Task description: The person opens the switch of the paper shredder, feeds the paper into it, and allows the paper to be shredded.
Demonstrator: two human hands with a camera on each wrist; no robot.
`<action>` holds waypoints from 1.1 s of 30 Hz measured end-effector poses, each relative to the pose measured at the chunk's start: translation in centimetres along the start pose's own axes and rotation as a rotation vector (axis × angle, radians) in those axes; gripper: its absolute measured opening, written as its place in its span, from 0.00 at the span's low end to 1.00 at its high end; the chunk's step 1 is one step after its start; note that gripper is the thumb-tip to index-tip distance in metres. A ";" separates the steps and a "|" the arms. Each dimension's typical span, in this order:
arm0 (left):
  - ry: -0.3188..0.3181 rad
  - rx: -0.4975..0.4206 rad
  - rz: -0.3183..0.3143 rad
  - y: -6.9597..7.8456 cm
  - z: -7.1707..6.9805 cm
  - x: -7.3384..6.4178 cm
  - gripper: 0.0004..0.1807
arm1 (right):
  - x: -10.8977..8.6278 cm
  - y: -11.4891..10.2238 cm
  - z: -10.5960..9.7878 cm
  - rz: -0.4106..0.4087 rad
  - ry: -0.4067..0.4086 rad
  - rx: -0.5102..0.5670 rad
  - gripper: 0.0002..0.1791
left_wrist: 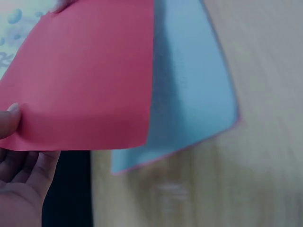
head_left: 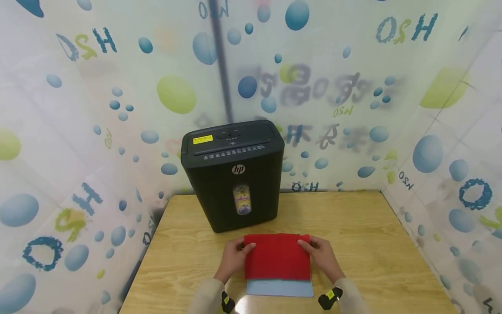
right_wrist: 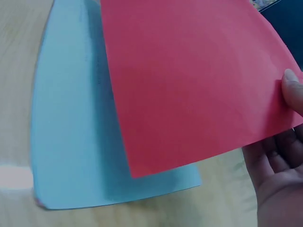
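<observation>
A sheet of red paper (head_left: 277, 257) is held up at its two far corners. My left hand (head_left: 233, 258) pinches its left side, thumb (left_wrist: 10, 119) on top and fingers underneath. On the right side my right hand (head_left: 323, 256) pinches it the same way, its thumb (right_wrist: 292, 91) lying on the red face. Below the paper, flat on the table, lies a light blue sheet-like thing (head_left: 280, 288) with rounded corners. A thin pinkish edge shows along it in the left wrist view. The red paper covers most of the blue surface.
A black HP paper shredder (head_left: 259, 187) stands just beyond the paper, its slot on top and coloured scraps behind its front window (head_left: 242, 199). The wooden table (head_left: 353, 226) meets patterned curtains (head_left: 333, 65) at the back and sides.
</observation>
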State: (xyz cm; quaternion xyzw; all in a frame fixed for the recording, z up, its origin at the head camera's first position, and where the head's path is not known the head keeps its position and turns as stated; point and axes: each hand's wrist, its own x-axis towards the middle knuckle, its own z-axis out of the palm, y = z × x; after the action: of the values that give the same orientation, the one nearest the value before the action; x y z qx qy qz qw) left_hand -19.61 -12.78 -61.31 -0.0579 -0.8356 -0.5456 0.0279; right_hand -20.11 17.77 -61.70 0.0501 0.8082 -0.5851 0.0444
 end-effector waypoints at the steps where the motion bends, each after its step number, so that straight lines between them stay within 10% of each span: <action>1: 0.005 -0.007 0.003 0.2 -0.1 0.1 0.09 | 0.1 -0.2 -0.1 -0.007 0.001 0.003 0.18; 33: 0.081 -0.047 0.105 8.5 -5.9 4.3 0.06 | 3.6 -10.5 -2.6 -0.187 -0.023 -0.046 0.19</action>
State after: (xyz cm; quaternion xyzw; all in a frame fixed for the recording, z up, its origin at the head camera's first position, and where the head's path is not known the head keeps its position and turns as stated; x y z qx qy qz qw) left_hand -22.85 -14.53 -50.70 -0.0800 -0.8166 -0.5647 0.0890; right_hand -25.07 17.07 -51.49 -0.0331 0.8220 -0.5685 0.0000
